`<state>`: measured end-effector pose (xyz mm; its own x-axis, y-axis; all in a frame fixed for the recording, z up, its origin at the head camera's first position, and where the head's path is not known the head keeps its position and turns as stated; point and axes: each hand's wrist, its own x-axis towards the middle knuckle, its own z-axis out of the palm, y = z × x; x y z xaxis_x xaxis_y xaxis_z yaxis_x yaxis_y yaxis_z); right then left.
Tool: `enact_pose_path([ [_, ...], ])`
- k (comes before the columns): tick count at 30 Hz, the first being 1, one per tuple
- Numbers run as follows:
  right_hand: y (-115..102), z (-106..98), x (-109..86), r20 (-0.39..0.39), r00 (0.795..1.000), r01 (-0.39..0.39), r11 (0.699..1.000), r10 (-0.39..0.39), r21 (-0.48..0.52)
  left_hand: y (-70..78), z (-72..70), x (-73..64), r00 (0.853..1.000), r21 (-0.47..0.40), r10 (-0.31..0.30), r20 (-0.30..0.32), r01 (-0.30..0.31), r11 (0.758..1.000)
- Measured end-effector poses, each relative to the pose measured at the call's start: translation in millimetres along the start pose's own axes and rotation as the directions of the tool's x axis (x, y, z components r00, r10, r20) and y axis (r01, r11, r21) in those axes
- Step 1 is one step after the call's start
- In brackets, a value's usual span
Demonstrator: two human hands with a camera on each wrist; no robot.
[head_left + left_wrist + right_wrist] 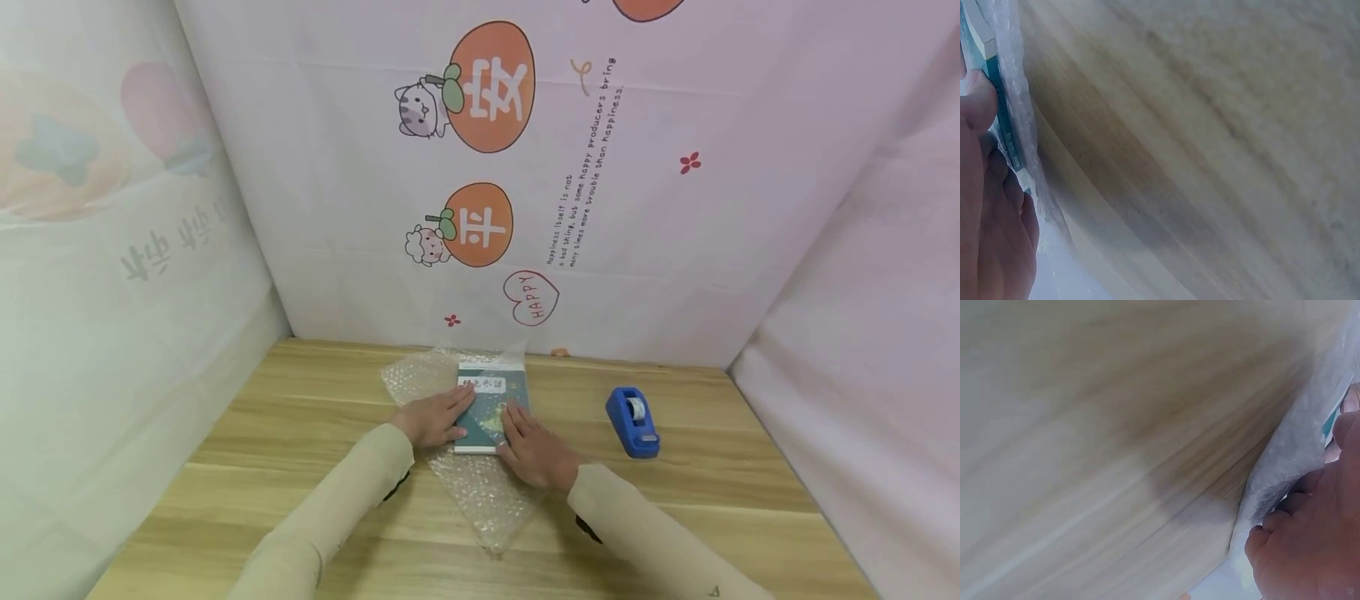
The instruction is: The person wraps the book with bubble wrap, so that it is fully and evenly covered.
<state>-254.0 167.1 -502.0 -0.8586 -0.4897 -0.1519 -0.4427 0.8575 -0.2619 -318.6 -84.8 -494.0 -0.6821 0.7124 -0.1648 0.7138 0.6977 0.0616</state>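
Head view: left grip, right grip, both uncurled, touch one book; one bubble wrap, one tape dispenser.

The desk had a pale, yellowish wood-look top, with darker streaks of grain running mostly from side to side. Clear bubble wrap lay on it around the middle, reaching back to the far edge, one pointed corner aimed toward the front and another part spread out to the left. To the right, apart from the bubble wrap, a blue tape dispenser sat on the wood, holding a whitish roll.
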Motion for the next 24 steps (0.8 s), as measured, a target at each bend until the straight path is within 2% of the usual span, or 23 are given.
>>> enact_pose_path([
  [9,2.3,-0.6,-24.9,0.039,0.999,0.029,0.999,-0.028,-0.016,0.2,0.9,1.4,1.000,0.012,-0.019,0.013,0.019,1.000],
  [15,1.0,-0.3,-32.5,0.054,0.997,0.059,0.998,-0.058,-0.028,0.6,3.9,1.9,0.999,0.027,-0.033,0.012,0.033,0.999],
  [21,1.2,-3.2,-34.0,0.076,0.995,0.072,0.997,-0.071,-0.021,2.8,-4.5,-0.3,0.999,0.051,-0.034,0.025,0.033,0.998],
  [24,2.1,-3.3,-33.1,0.081,0.995,0.068,0.998,-0.066,-0.020,2.8,-11.7,-0.1,0.999,0.002,-0.038,0.027,0.038,0.999],
])
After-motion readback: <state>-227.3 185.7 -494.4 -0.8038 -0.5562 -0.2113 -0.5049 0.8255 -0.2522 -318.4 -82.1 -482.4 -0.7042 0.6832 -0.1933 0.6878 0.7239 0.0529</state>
